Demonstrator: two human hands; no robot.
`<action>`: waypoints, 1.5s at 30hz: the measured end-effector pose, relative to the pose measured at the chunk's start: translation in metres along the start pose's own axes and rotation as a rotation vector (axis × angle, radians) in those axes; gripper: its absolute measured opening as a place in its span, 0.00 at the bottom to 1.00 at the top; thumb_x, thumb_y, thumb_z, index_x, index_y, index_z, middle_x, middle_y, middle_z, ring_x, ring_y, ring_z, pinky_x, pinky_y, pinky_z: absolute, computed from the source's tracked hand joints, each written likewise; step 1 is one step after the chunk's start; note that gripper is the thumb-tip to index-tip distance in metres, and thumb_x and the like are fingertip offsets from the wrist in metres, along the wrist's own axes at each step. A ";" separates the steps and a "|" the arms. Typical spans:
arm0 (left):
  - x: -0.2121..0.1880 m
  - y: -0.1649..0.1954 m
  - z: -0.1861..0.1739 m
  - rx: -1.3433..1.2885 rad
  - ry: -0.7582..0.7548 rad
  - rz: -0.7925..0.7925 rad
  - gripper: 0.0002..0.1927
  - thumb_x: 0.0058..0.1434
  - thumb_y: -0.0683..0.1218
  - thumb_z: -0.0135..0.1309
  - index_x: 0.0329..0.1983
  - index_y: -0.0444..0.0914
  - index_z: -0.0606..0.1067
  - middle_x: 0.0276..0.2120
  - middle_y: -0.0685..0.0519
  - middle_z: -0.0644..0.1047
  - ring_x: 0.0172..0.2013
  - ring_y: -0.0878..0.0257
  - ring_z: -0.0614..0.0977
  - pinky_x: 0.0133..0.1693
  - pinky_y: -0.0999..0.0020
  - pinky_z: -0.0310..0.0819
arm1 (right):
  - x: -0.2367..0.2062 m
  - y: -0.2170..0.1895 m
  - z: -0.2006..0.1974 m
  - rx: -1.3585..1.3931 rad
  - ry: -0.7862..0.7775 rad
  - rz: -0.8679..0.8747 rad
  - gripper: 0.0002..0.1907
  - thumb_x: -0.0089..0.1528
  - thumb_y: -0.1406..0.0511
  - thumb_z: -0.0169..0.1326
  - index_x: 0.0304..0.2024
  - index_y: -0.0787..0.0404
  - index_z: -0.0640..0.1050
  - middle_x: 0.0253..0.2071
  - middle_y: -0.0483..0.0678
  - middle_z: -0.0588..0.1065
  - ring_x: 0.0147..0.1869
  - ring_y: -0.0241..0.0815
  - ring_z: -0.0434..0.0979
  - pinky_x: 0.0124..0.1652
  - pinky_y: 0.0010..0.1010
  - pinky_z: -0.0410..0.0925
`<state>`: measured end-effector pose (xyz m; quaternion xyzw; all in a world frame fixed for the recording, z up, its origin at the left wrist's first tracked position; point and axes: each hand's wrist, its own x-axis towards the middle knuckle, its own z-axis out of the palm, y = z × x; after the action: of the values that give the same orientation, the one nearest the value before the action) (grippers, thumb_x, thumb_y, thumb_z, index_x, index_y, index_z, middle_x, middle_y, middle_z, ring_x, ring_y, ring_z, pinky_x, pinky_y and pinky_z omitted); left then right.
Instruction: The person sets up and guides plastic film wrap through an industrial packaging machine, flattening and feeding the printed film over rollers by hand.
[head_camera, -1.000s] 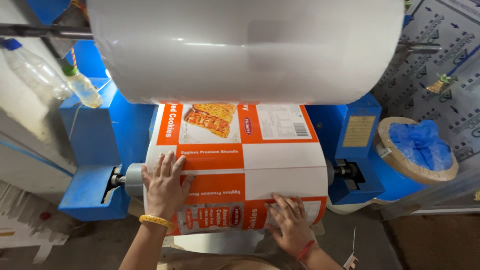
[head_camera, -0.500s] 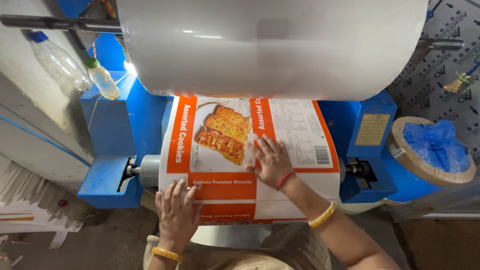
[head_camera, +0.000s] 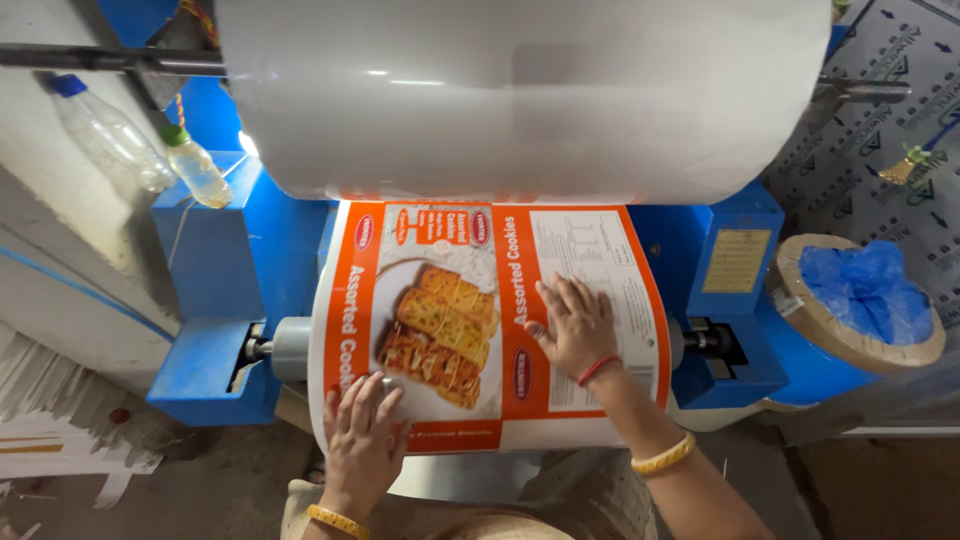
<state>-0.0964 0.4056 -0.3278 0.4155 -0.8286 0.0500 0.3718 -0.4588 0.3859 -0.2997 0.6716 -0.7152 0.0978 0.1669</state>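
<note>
Head view
Printed film roll (head_camera: 490, 330): sits on the blue machine's shaft (head_camera: 285, 348), below the big white roll (head_camera: 520, 95).
Your left hand (head_camera: 362, 432): flat, fingers spread, on the roll's lower front.
Your right hand (head_camera: 572, 325): flat, fingers spread, on the white panel, clamping nothing.
Handling: the film looks glossy, thin, likely slippery; press with flat palms, avoid its edges.

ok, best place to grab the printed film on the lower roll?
Probably the loose lower edge of the printed film, from the front and below. It wraps tight over the roll, so elsewhere only flat palms work, as the left hand and right hand press now.
</note>
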 end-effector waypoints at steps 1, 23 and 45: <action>0.006 0.005 0.003 -0.024 -0.010 0.023 0.24 0.58 0.52 0.56 0.57 0.43 0.72 0.64 0.47 0.66 0.66 0.49 0.64 0.68 0.40 0.48 | -0.009 -0.004 0.000 -0.005 0.049 0.001 0.38 0.66 0.38 0.32 0.72 0.46 0.60 0.74 0.48 0.58 0.78 0.50 0.52 0.71 0.56 0.45; 0.128 0.050 0.039 0.151 -0.539 0.029 0.32 0.63 0.65 0.48 0.68 0.52 0.65 0.72 0.50 0.58 0.71 0.53 0.55 0.69 0.43 0.39 | -0.146 -0.032 -0.031 0.259 -0.019 -0.087 0.30 0.58 0.53 0.58 0.62 0.52 0.72 0.67 0.51 0.61 0.70 0.55 0.57 0.66 0.63 0.46; -0.011 -0.045 -0.007 0.188 -0.012 -0.152 0.22 0.61 0.59 0.54 0.56 0.48 0.73 0.60 0.52 0.69 0.65 0.54 0.67 0.69 0.32 0.49 | -0.032 -0.075 -0.009 0.124 0.124 -0.331 0.38 0.65 0.37 0.41 0.74 0.38 0.59 0.78 0.48 0.51 0.80 0.51 0.47 0.71 0.59 0.41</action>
<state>-0.0556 0.3863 -0.3404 0.5103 -0.7886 0.0967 0.3292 -0.3817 0.4130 -0.3092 0.7817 -0.5760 0.1540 0.1829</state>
